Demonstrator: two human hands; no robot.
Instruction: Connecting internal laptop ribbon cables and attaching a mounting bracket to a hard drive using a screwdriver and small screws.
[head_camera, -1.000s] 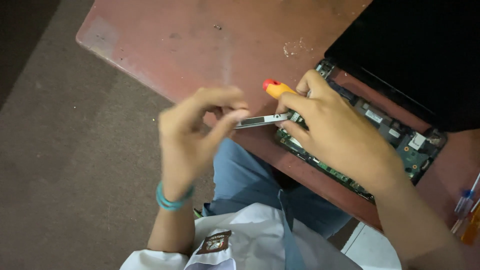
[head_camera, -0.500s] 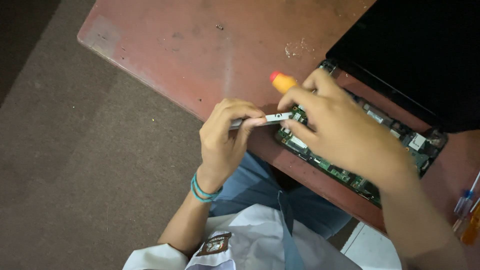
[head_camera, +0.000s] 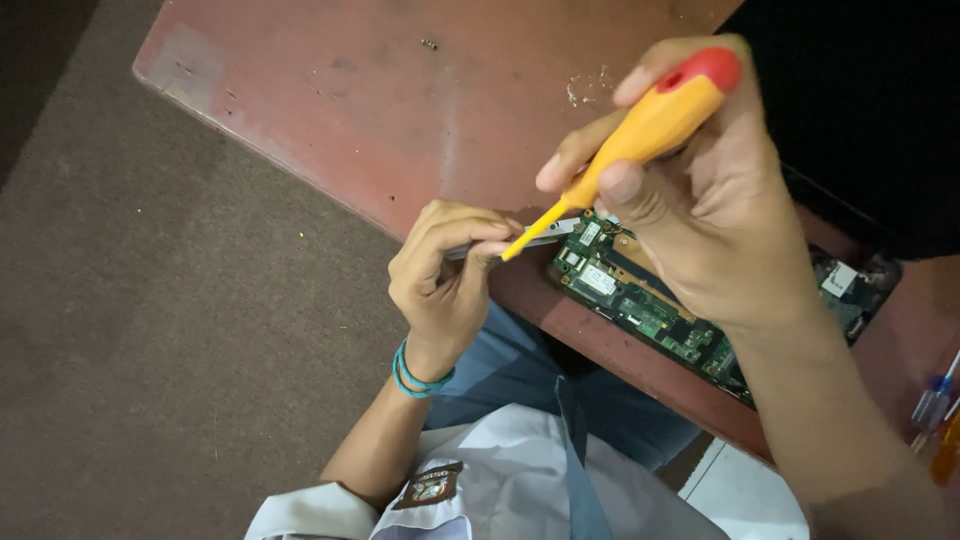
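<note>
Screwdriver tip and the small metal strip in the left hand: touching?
Touching. In the head view the screwdriver, held by the right hand, has its tip resting on the metal strip pinched by the left hand.

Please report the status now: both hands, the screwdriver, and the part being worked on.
Right hand grips yellow screwdriver, tip at metal strip. Left hand pinches strip's other end. Open circuit board under right hand. Nothing in the way.

The screwdriver (head_camera: 640, 135) is showing a smooth, glossy plastic handle in yellow and red. The strip (head_camera: 545, 233) is looking like dull grey metal, and the table (head_camera: 400, 100) is wearing scuffed, matt reddish paint.
</note>
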